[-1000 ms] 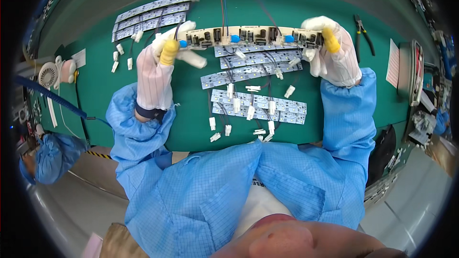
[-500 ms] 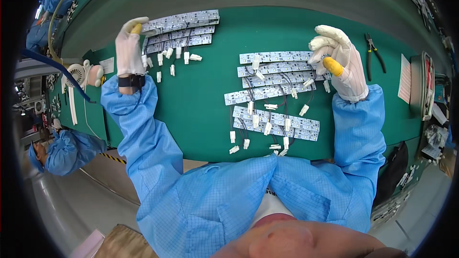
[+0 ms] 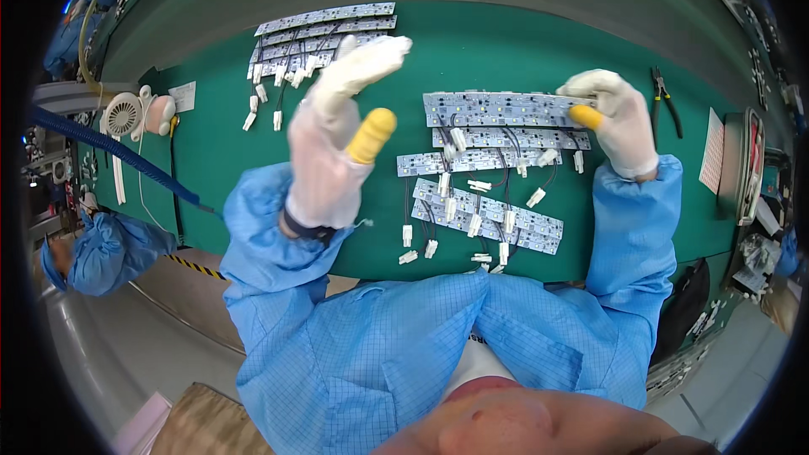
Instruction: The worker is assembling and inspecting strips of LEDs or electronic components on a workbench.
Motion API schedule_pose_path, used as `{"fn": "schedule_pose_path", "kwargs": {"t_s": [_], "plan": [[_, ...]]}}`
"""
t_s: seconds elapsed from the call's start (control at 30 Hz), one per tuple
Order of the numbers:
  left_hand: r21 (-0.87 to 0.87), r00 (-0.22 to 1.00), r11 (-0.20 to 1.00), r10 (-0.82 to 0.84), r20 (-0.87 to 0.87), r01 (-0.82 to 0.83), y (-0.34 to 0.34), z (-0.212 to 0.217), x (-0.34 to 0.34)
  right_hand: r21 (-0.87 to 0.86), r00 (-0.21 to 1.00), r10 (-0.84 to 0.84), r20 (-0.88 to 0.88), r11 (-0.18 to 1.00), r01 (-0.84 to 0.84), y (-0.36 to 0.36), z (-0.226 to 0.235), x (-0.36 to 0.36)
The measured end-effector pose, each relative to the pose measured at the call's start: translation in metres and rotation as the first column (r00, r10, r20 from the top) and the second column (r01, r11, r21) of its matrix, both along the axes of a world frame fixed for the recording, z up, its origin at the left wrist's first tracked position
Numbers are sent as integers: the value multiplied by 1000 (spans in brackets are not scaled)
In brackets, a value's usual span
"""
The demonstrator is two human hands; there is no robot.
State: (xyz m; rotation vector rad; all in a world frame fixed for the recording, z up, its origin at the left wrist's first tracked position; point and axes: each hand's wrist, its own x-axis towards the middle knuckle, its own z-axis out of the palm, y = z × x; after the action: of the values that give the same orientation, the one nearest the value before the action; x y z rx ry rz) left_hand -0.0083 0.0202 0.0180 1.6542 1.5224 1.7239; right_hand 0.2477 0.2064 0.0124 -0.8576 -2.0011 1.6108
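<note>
We see a green mat (image 3: 219, 160) under everything. The strips (image 3: 497, 108) are white-grey, speckled with small pale dots, and their wires (image 3: 506, 141) are black with white plugs (image 3: 536, 197). Both gloves are white: the left hand (image 3: 333, 147) has a yellow thumb cot, the right hand (image 3: 611, 118) a yellow fingertip. Our sleeves (image 3: 632, 219) are light blue with a fine grid. The pliers (image 3: 664, 99) are black, the fan (image 3: 125, 115) white, and the hose (image 3: 109, 152) dark blue.

White LED strip board (image 3: 506, 109) lies flat atop wired strips (image 3: 489, 202) on green mat (image 3: 211, 160)
</note>
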Motion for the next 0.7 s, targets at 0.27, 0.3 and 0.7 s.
{"fn": "schedule_pose_path", "kwargs": {"t_s": [0.27,0.3,0.7], "plan": [[-73,800,909,-321,507,411,-13,-14,13,-336,901,99,-422,906,-257,-12,8,10],[-72,798,910,-319,512,409,-14,-16,14,-340,936,99,-337,914,-219,-13,8,10],[-215,990,977,39,138,-9,-17,-27,6,-349,941,-89,-327,937,-33,-14,18,-2]]}}
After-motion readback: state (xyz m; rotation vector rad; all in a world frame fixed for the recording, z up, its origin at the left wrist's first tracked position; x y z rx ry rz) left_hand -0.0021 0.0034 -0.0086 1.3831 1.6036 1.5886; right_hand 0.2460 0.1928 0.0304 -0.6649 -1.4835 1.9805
